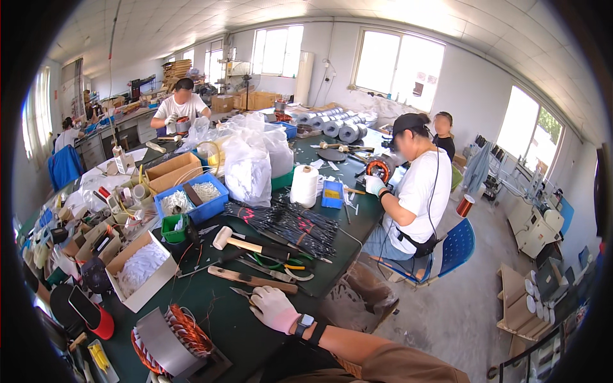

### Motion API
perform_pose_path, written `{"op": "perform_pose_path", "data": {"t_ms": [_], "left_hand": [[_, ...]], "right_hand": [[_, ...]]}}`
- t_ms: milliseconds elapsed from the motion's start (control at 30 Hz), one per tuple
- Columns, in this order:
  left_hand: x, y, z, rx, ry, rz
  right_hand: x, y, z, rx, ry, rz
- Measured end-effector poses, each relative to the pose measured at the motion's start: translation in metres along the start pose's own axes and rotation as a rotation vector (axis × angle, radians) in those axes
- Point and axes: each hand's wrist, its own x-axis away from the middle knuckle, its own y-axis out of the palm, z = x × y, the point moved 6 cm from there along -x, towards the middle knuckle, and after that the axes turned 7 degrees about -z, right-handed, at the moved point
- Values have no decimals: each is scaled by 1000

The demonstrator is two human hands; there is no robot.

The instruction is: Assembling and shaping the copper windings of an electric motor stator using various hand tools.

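Observation:
My right hand [276, 309], in a pale glove with a pink cuff and a watch at the wrist, reaches over the green table. Its fingers are closed around a pointed metal tool [239, 292], whose handle is hidden under the glove. Just beyond lies a flat wooden strip [252, 279]. A motor stator [167, 341] with a grey metal core and orange copper windings rests at the near left. A white-headed mallet [223, 238] lies farther off, beside a green-handled tool [268, 260]. My left hand is out of the picture.
Bundled black sleeved wires [294, 226], a white thread cone [304, 186] and a blue parts bin [191, 198] stand beyond. A carton of white strips [142, 271] is at left. A co-worker [415, 185] handles another stator [379, 170] at right; another person [181, 112] works across the table.

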Motion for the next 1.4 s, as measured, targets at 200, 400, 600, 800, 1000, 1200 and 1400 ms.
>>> {"op": "perform_pose_path", "data": {"t_ms": [200, 400, 600, 800, 1000, 1200, 1400], "left_hand": [[11, -15, 10, 112, -18, 5], [-5, -63, 3, -349, 121, -68], [-5, -85, -27, -627, 88, -148], [-25, -74, -44, -652, -47, -257], [-40, -65, -46, -671, -134, -306], [-42, -64, -31, -807, -134, -326], [-44, -56, -30, -806, -116, -384]], "right_hand": [[-12, -6, -26, 88, -121, 78], [38, 6, -71, -46, -276, 7], [32, 15, -83, 51, -382, -89], [29, 36, -53, -20, -217, -384], [83, 68, 7, -306, 241, -378], [-8, 36, -72, -40, -70, -520], [-9, 7, -93, -56, 150, -1159]]}}
